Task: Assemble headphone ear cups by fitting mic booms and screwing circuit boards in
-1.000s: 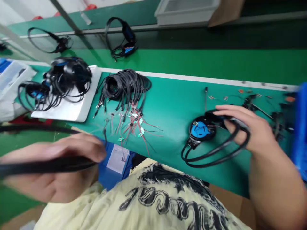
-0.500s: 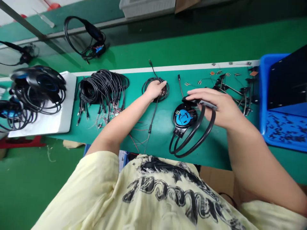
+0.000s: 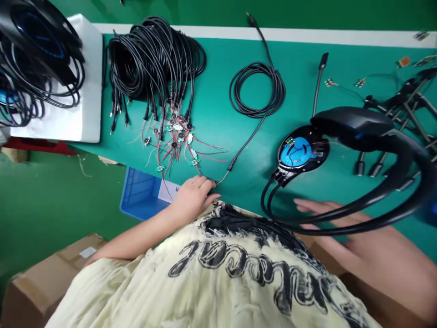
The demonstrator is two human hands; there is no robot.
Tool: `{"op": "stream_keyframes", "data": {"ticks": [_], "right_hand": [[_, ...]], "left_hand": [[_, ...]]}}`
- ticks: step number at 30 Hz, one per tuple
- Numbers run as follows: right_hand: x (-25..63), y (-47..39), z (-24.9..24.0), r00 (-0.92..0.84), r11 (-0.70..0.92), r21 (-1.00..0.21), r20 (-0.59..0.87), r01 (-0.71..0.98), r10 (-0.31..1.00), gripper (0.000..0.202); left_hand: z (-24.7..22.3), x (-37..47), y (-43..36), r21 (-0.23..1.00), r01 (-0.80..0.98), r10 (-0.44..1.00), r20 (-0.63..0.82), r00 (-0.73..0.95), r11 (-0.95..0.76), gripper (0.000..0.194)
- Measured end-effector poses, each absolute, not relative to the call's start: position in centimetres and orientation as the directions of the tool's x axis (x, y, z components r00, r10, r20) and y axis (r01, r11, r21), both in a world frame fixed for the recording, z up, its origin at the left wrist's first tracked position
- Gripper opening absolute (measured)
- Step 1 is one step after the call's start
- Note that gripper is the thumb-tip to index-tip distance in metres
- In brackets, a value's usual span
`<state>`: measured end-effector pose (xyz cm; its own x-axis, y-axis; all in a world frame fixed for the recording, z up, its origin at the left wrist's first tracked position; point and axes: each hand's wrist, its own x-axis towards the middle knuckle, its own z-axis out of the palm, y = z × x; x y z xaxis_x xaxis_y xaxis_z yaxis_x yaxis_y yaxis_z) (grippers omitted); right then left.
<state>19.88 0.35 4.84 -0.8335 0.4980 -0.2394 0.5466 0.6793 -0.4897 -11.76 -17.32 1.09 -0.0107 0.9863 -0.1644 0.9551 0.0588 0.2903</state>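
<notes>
My left hand (image 3: 194,197) is at the table's front edge, its fingers closed on the thin wire end of a black cable (image 3: 258,89). That cable lies coiled in the middle, its plug pointing to the back. A black headset (image 3: 362,125) rests on the right; one earcup is uncovered, showing a blue disc (image 3: 296,152) with thin wires, and its microphone boom (image 3: 319,82) points to the back. My right hand (image 3: 355,237) is behind the headband loops, fingers apart, with nothing gripped that I can make out.
A thick bundle of black cables (image 3: 153,64) with wires and small boards lies left of centre. Headsets sit on a white tray (image 3: 92,82) at far left. Black booms (image 3: 409,105) lie at right. A blue bin (image 3: 136,193) is below the edge.
My left hand has left the coil and come to the cable's wire end. My right hand has let go of the headset and moved toward me. The view has shifted closer and down.
</notes>
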Motion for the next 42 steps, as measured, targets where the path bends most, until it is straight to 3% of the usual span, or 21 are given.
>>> {"op": "stream_keyframes", "data": {"ticks": [2,4,6,10,13,16,18,22,27,30,32,35,38,42], "right_hand": [[17.3,-0.1,4.7,-0.891,0.707,-0.542,-0.268,0.454,0.367,0.041],[15.4,-0.1,4.5,-0.923,0.726,-0.571,-0.215,0.384,0.319,0.042],[14.6,0.0,4.2,-0.923,0.731,-0.566,-0.196,0.382,0.330,0.043],[15.2,0.0,3.9,-0.881,0.712,-0.524,-0.210,0.467,0.423,0.038],[15.5,-0.2,3.5,-0.870,0.738,-0.465,-0.194,0.488,0.453,0.030],[15.3,-0.5,3.1,-0.877,0.773,-0.417,-0.177,0.478,0.447,0.031],[15.2,-0.8,2.8,-0.880,0.785,-0.403,-0.162,0.471,0.446,0.033],[15.3,-0.9,2.6,-0.879,0.789,-0.392,-0.144,0.473,0.455,0.029],[14.3,0.0,3.1,-0.875,0.749,-0.540,0.045,0.385,0.482,0.024],[12.4,0.2,3.9,-0.852,0.559,-0.768,0.034,0.312,0.523,0.022],[11.1,-0.1,4.5,-0.845,0.261,-0.931,-0.083,0.255,0.529,0.019],[9.8,-0.7,5.0,-0.822,-0.163,-0.967,-0.251,0.194,0.512,0.022],[9.8,-1.0,4.7,-0.746,-0.253,-0.949,-0.307,0.190,0.591,0.023],[10.9,-0.4,4.0,-0.691,-0.241,-0.945,-0.326,0.221,0.645,0.019]], "left_hand": [[0.8,-11.3,-17.8,0.341,0.936,0.992,-0.113,-0.049,0.085,0.021],[0.7,-11.4,-18.6,0.385,0.919,0.997,-0.036,-0.072,0.081,0.023],[0.3,-11.6,-20.1,0.418,0.905,0.996,0.005,-0.087,0.077,0.031],[-1.9,-10.8,-23.1,0.517,0.821,0.969,-0.081,-0.235,0.242,0.037],[-3.8,-9.5,-23.6,0.649,0.651,0.890,-0.093,-0.446,0.394,0.032],[-4.9,-8.5,-23.2,0.755,0.499,0.819,-0.087,-0.567,0.426,0.030],[-5.1,-8.4,-23.0,0.734,0.579,0.851,0.004,-0.525,0.354,0.028],[-3.5,-9.2,-22.7,0.579,0.800,0.934,0.175,-0.311,0.158,0.011],[1.6,-10.2,-20.5,0.446,0.885,0.928,0.370,-0.043,-0.137,0.009],[3.6,-10.2,-17.8,0.410,0.873,0.883,0.466,0.049,-0.265,0.016],[4.0,-9.7,-15.8,0.363,0.878,0.851,0.518,0.089,-0.313,0.019],[3.4,-8.8,-13.2,0.271,0.886,0.802,0.573,0.166,-0.377,0.023],[2.5,-8.1,-11.7,0.256,0.857,0.784,0.572,0.239,-0.448,0.029],[2.7,-9.1,-10.1,0.431,0.731,0.826,0.461,0.326,-0.529,0.030]]}}
